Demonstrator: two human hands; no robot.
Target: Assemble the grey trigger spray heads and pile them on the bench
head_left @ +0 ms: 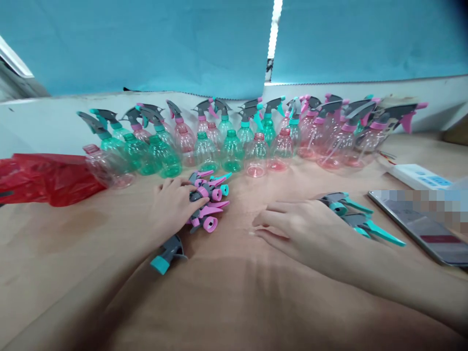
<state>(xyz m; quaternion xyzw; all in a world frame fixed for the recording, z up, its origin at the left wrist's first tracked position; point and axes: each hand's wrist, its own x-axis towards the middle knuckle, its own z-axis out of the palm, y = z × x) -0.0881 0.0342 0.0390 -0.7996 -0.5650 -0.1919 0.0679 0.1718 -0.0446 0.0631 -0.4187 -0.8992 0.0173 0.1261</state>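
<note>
My left hand (173, 207) is on a cluster of grey spray heads with pink and teal triggers and collars. Its thumb and fingers close around a grey-and-pink spray head (200, 193) at the near side of the cluster. Beside my left wrist lies a grey spray head with a teal collar (161, 263). Low over the table, my right hand (296, 226) has its fingers loosely bent, the thumb apart from them, and nothing visible in its grasp. Grey-and-teal spray heads (360, 219) lie just beyond its back, partly hidden by it.
Behind the hands stand rows of clear pink and green bottles (232, 151), several with spray heads fitted and several with bare necks. A red plastic bag (51, 178) lies at left. At right are a phone (420, 229) and a white power strip (417, 176).
</note>
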